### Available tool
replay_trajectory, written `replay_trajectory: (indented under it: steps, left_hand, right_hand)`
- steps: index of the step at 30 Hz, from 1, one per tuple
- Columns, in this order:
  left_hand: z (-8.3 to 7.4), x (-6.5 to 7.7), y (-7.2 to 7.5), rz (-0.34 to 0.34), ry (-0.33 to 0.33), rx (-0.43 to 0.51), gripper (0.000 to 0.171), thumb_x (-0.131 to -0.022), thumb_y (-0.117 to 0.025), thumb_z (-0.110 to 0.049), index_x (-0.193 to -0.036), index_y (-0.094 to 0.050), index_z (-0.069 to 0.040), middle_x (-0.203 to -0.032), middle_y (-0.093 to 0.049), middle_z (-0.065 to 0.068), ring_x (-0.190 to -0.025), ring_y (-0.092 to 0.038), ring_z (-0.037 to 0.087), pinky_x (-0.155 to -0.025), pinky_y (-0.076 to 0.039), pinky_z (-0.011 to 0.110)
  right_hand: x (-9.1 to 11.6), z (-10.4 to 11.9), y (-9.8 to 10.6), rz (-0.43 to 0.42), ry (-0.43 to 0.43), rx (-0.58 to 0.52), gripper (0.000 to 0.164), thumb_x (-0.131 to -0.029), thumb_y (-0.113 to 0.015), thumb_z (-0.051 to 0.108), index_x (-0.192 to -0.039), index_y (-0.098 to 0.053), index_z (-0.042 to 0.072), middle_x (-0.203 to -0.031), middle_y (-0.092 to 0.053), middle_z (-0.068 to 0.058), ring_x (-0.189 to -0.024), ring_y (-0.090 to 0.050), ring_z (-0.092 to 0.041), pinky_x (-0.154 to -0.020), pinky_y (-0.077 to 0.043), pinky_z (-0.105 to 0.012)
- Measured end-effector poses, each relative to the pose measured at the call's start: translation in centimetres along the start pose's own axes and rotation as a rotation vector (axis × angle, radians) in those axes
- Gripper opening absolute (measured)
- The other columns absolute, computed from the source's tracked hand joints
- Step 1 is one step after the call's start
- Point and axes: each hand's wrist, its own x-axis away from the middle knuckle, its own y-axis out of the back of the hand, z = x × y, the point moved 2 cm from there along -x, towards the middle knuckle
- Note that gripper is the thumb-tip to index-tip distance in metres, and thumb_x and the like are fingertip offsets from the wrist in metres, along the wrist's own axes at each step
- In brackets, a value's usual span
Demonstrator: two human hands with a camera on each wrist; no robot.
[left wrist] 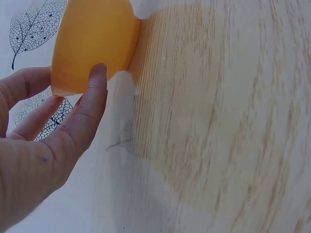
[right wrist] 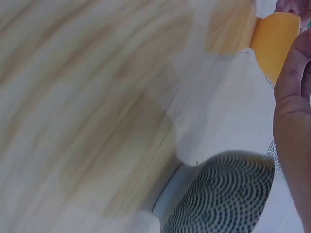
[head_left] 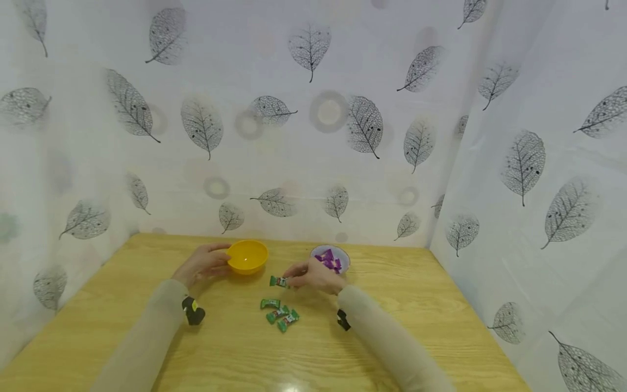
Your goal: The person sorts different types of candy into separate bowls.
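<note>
At the rim of a yellow bowl (head_left: 249, 265), my left hand (head_left: 206, 262) grips the left side; the left wrist view has a fingertip against the outer wall (left wrist: 95, 43) and other fingers at the edge. My right hand (head_left: 315, 276) pinches a green-wrapped candy (head_left: 278, 281) above the table, to the right of and nearer than the yellow bowl. Three more green-wrapped candies (head_left: 277, 314) lie close together on the wood in front of it. Behind the right hand stands a white-lined bowl (head_left: 345, 258) holding several purple-wrapped candies (head_left: 327, 256); the hand hides part of it.
The light wooden table (head_left: 235, 354) ends at a leaf-printed curtain (head_left: 303, 163) behind and at both sides. In the right wrist view, the second bowl's dark patterned outside (right wrist: 223, 194) is close to the right forearm. Black wrist straps (head_left: 194, 312) sit on both sleeves.
</note>
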Motion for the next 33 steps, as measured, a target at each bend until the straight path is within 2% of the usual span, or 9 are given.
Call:
replay_trajectory:
  steps: [6,10,15,19,26,33]
  left_hand:
    - [0.0,0.1,-0.1,0.009,-0.009,0.008,0.061,-0.096,-0.056,-0.005,-0.151,-0.029,0.002,-0.144,-0.043,0.031,-0.096,-0.067,0.017,-0.098,-0.053,0.043]
    - [0.0,0.2,-0.1,0.012,-0.005,-0.005,0.061,-0.097,-0.055,-0.007,-0.151,-0.028,0.002,-0.144,-0.043,0.031,-0.097,-0.067,0.017,-0.098,-0.053,0.044]
    - [-0.1,0.2,-0.1,0.001,0.008,-0.009,0.060,-0.098,-0.055,-0.008,-0.152,-0.029,0.000,-0.146,-0.042,0.030,-0.100,-0.066,0.018,-0.101,-0.051,0.045]
    - [-0.1,0.2,-0.2,-0.013,0.008,-0.004,0.059,-0.098,-0.054,-0.006,-0.151,-0.029,0.002,-0.148,-0.038,0.031,-0.101,-0.065,0.018,-0.102,-0.049,0.046]
    - [-0.1,0.2,-0.4,-0.006,0.005,0.013,0.060,-0.097,-0.055,-0.006,-0.151,-0.028,0.002,-0.149,-0.036,0.032,-0.105,-0.063,0.019,-0.100,-0.051,0.044]
    - [-0.2,0.3,-0.4,0.005,0.008,-0.008,0.060,-0.098,-0.055,-0.007,-0.151,-0.029,0.001,-0.150,-0.034,0.030,-0.112,-0.062,0.024,-0.102,-0.050,0.044]
  right_hand:
    - [-1.0,0.7,-0.8,-0.084,-0.029,-0.102,0.028,-0.093,-0.068,0.016,-0.119,-0.069,0.006,-0.112,-0.070,-0.008,-0.099,-0.068,-0.031,-0.092,-0.057,-0.040]
    - [-1.6,1.3,-1.3,-0.115,-0.031,-0.140,0.027,-0.094,-0.066,0.015,-0.120,-0.069,0.006,-0.114,-0.069,-0.009,-0.104,-0.066,-0.038,-0.092,-0.057,-0.038]
    - [-2.6,1.8,-1.8,-0.166,-0.063,-0.196,0.026,-0.093,-0.066,0.011,-0.118,-0.069,0.004,-0.112,-0.070,-0.010,-0.095,-0.070,-0.025,-0.091,-0.058,-0.034]
    - [-3.5,2.2,-2.3,-0.218,-0.080,-0.247,0.027,-0.093,-0.067,0.012,-0.118,-0.068,0.001,-0.110,-0.071,-0.011,-0.087,-0.070,-0.015,-0.094,-0.056,-0.038]
    - [-5.0,2.9,-3.6,-0.292,-0.051,-0.349,0.029,-0.093,-0.066,0.008,-0.118,-0.066,-0.006,-0.112,-0.070,-0.018,-0.098,-0.070,-0.029,-0.098,-0.053,-0.045]
    - [-5.9,3.3,-4.2,-0.340,-0.039,-0.402,0.027,-0.092,-0.064,0.002,-0.116,-0.064,-0.011,-0.111,-0.068,-0.021,-0.086,-0.070,-0.017,-0.092,-0.057,-0.037]
